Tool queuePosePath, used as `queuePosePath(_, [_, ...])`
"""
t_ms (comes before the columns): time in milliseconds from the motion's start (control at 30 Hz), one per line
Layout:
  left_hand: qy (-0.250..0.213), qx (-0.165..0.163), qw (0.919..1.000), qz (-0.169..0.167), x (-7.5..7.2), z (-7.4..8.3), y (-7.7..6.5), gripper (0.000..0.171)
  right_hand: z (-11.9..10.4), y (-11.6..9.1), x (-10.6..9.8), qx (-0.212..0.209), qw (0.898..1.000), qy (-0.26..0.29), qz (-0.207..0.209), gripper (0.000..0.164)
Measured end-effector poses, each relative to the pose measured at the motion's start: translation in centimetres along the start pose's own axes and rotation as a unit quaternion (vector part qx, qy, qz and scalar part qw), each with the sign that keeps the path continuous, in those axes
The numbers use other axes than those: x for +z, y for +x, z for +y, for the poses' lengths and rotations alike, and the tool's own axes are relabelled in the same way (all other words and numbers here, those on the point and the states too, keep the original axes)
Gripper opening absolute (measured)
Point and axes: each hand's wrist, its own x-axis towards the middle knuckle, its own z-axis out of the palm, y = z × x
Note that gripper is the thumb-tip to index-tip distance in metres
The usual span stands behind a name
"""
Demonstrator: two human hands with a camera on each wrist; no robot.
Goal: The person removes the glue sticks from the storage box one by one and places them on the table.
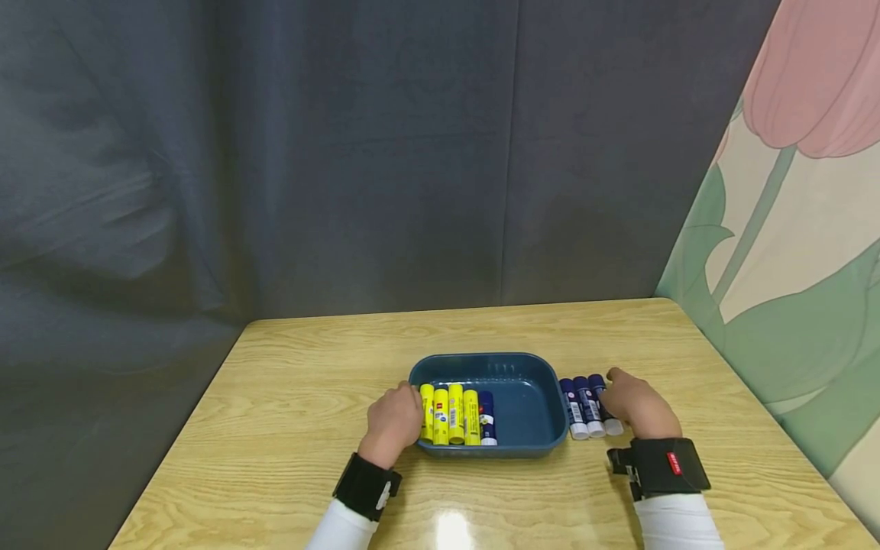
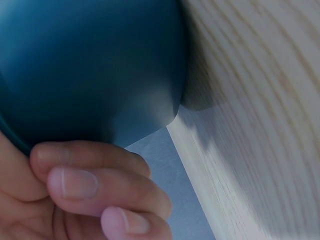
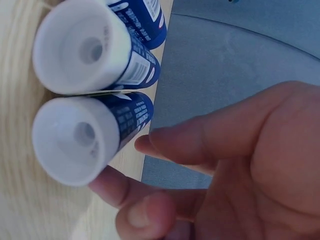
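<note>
A dark teal tray holds several yellow glue sticks lined up at its left, with one blue glue stick beside them. At the tray's left end, my left hand grips the rim, fingers curled against the outer wall. Three blue glue sticks with white bases lie side by side on the table, right of the tray. My right hand is at the rightmost glue stick. One fingertip touches its side near the white base, while the thumb stands apart from it.
The wooden table carries the tray and the glue sticks. A dark grey curtain hangs behind its back edge. On the right stands a wall with a painted tulip.
</note>
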Motion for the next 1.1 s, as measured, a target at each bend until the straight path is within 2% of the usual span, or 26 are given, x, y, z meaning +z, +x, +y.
queuePosePath(400, [0.001,0.005,1.0000,0.006,0.06,0.09,0.04,0.035,0.10,0.10,-0.17,-0.001,1.000,-0.014,-0.003,0.048])
queuePosePath(667, [-0.002,0.006,1.0000,0.004,0.08,0.18,0.04,0.035,0.27,0.04,0.00,-0.007,1.000,-0.022,0.010,0.045])
queuePosePath(1100, [-0.004,0.009,0.9999,0.007,0.05,0.08,-0.04,0.034,0.19,-0.38,0.03,0.002,1.000,0.004,-0.011,0.048])
